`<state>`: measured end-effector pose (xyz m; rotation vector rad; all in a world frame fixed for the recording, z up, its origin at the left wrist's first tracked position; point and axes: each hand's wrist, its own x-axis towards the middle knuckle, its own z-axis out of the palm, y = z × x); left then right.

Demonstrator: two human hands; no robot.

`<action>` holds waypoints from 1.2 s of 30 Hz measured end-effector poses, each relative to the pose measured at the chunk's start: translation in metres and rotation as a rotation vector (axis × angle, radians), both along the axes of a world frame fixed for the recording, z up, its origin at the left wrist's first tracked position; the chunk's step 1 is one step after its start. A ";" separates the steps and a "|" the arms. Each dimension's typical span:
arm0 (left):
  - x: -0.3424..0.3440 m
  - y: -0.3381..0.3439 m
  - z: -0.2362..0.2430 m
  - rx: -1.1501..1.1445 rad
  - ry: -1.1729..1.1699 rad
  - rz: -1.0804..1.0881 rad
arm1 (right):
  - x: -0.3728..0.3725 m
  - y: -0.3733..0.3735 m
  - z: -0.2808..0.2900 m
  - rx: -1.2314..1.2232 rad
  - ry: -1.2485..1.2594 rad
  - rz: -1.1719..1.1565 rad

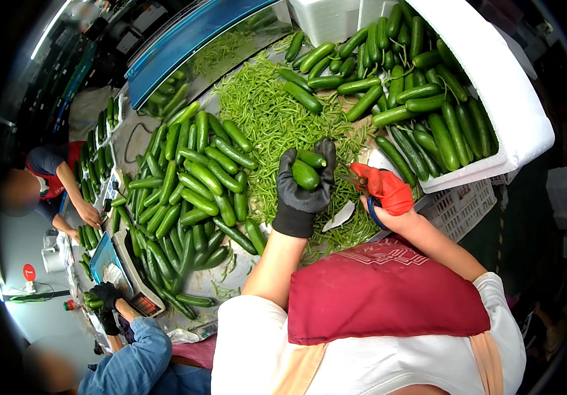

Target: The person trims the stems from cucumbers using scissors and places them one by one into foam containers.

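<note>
My left hand [308, 194], in a dark glove, is closed around two short green cucumbers [305, 176], their ends pointing up at me. Just to its right, my right hand [387, 197] grips scissors [374, 212] with blue handles. Red covering wraps part of that hand. The scissor blades reach toward the left hand but look apart from the cucumbers. Under both hands spreads a thick layer of thin green stem pieces [257, 99]. A large pile of cucumbers [198, 178] lies left of my left hand.
A white foam box [520, 125] tips its cucumbers [428, 99] onto the table at the right. White plastic crates [458, 210] stand below it. A blue-edged clear panel [191, 49] borders the far side. Two people work at the left, near a scale [142, 303].
</note>
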<state>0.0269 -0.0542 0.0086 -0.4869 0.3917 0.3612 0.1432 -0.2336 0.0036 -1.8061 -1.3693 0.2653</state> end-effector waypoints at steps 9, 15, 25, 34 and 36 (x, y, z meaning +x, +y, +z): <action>0.000 -0.009 -0.008 0.241 0.100 -0.050 | -0.004 0.013 0.002 0.001 0.017 0.032; -0.002 -0.004 -0.002 0.060 0.173 0.047 | -0.015 0.007 0.007 -0.167 1.020 0.007; -0.006 -0.006 -0.011 0.172 0.001 0.030 | -0.027 0.035 0.039 0.080 1.104 0.204; -0.027 0.008 0.024 0.588 0.402 0.216 | -0.027 0.025 0.017 0.047 1.095 0.199; -0.050 0.040 0.021 0.656 0.331 0.298 | -0.026 0.020 0.002 0.101 1.127 0.222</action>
